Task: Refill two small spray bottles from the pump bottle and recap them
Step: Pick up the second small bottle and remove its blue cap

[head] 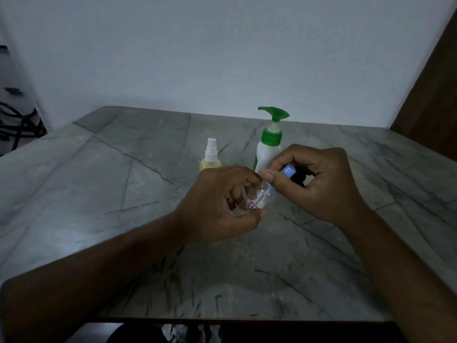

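Note:
My left hand [217, 206] grips a small clear spray bottle [262, 198] tilted to the right above the table; it bears a red and blue label. My right hand [319, 184] pinches the bottle's pale blue spray cap [288, 171] at the neck. Just behind the hands stands the white pump bottle [268, 149] with a green pump head, its lower part hidden by my fingers. To its left stands a second small spray bottle [211, 159] holding yellowish liquid, with a white spray top on.
The grey marble table [123, 194] ends at a front edge close to my body. A white wall rises behind it. A brown wooden panel [430, 95] stands at the right, and dark cables [17, 125] lie off the table at the far left.

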